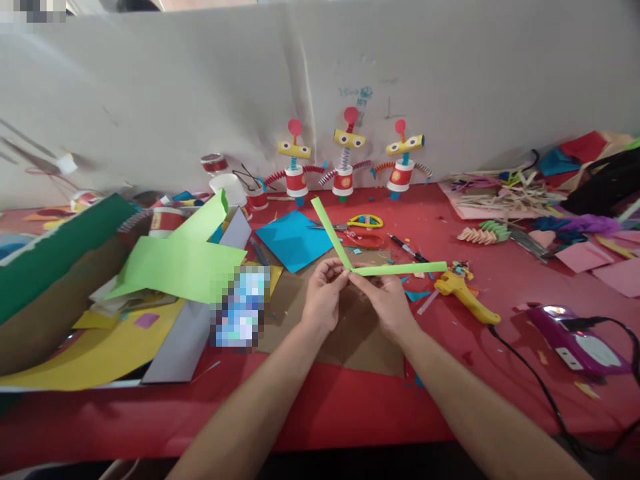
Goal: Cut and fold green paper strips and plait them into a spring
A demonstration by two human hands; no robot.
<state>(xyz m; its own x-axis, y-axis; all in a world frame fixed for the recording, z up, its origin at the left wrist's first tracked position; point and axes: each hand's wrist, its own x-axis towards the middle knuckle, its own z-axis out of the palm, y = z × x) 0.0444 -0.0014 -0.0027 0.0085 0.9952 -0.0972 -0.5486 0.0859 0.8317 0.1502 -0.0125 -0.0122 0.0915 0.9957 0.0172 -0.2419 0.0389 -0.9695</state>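
Note:
Two light green paper strips (405, 269) meet in a V between my fingertips, one pointing up and left, the other out to the right. My left hand (324, 293) pinches the joint from the left, thumb against the paper. From the other side my right hand (383, 300) pinches the same corner. Whether the strips are glued there or one is folded, I cannot tell. Below both hands lies a brown cardboard sheet (370, 347). A blue paper square (294, 240) is just beyond my left hand, and a yellow glue gun (467, 298) rests right of my right hand.
Several paper-cup figures, one a red-cup robot (343, 179), stand along the back wall. Yellow-handled scissors (365, 221) and a pen (407, 247) lie beyond my hands. At left is a box of coloured paper (175, 267); at right, a purple power strip (577, 340) with cords.

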